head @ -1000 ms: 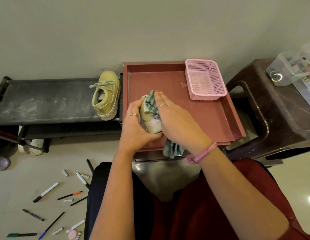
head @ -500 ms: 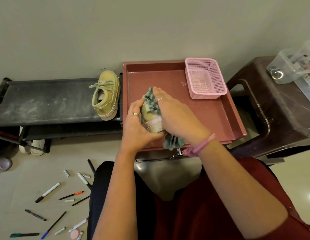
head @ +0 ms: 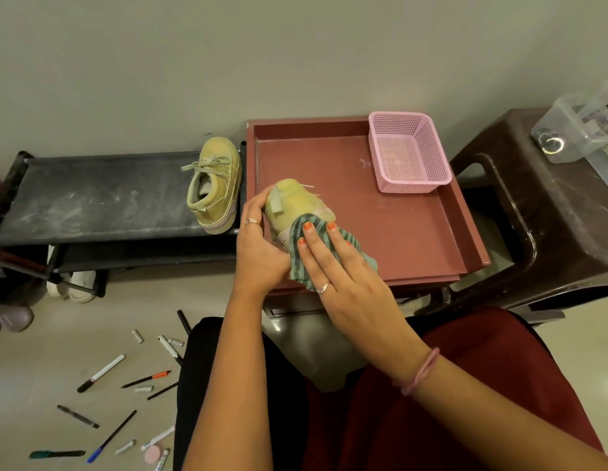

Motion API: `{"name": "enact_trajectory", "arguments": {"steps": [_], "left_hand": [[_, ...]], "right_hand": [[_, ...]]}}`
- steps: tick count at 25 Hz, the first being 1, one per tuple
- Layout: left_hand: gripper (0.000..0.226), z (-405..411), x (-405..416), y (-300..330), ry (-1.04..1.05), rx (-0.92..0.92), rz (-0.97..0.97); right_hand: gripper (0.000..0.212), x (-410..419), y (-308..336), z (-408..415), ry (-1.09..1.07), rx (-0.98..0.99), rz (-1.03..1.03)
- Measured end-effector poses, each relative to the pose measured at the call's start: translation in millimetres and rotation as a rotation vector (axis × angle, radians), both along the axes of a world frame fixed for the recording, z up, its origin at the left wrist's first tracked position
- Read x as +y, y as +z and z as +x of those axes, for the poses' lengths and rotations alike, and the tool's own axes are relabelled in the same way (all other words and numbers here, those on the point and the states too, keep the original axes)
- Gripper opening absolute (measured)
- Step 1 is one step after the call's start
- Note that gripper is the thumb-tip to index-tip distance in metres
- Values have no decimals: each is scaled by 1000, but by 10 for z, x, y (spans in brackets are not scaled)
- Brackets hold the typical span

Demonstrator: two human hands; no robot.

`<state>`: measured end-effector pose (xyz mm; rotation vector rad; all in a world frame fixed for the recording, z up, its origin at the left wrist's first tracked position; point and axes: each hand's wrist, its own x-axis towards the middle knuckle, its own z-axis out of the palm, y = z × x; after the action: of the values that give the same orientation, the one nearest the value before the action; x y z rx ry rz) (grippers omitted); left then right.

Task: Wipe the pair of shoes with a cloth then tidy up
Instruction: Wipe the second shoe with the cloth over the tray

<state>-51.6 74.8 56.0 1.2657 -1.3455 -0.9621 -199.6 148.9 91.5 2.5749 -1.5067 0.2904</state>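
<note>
change: a second ago the right hand point(head: 343, 270) was curled over the top of the held shoe point(head: 297, 207), covering it with the cloth point(head: 304, 263); now it has drawn back to the near end, fingers straightened, and the shoe's upper is exposed.
meaning: the stroke has run along the shoe toward the person; judged, wiping of this shoe is mid-way, tidying not yet begun.
left hand point(head: 258, 246): curled round the shoe's side at 9 o'clock, steadying it.
right hand: fingers spread flat, pressing the cloth on the shoe's near end at 5 o'clock.
held shoe: above the red tray point(head: 415, 232), near its left wall, between both hands.
second shoe point(head: 216, 185): on the black rack point(head: 92, 198), 10 o'clock of the left hand, apart from both hands.
pink basket point(head: 409, 153): tray's far right corner, 1 o'clock of the hands.
</note>
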Motion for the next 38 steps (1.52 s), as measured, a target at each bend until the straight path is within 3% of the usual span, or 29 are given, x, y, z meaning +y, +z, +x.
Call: {"name": "enact_trajectory", "arguments": {"steps": [3, 6, 11, 15, 17, 20, 23, 27, 30, 34, 36, 38], "left_hand": [[78, -6, 8, -6, 6, -37, -24], [85, -24, 10, 12, -16, -83, -44], [60, 66, 16, 7, 37, 28, 52], [75, -20, 44, 22, 0, 36, -3], [85, 23, 63, -31, -40, 80, -3], [94, 130, 108, -90, -61, 135, 30], [94, 142, 138, -91, -62, 176, 63], [92, 49, 167, -145, -67, 228, 67], [91, -17, 135, -260, -73, 233, 112], [101, 17, 119, -355, -93, 38, 111], [98, 84, 145, -327, -112, -103, 117], [89, 111, 180, -293, -76, -213, 126]], "right_hand": [[54, -44, -27, 7, -31, -137, 26], [65, -231, 143, 175, -245, -400, 130], [47, 33, -34, 268, -14, -69, -26], [53, -77, -66, 193, -107, -250, 15], [62, -219, -53, 180, -182, -485, 163], [75, -479, -123, 28, -261, -808, 558], [74, -563, -151, -46, -254, -896, 686], [76, -434, -88, 44, -203, -876, 581], [76, -362, -82, -25, -131, -736, 426], [64, -177, -155, -60, -15, -277, 159], [58, -85, -227, -30, 35, -96, 138], [58, -87, -286, 16, 49, -38, 186]]}}
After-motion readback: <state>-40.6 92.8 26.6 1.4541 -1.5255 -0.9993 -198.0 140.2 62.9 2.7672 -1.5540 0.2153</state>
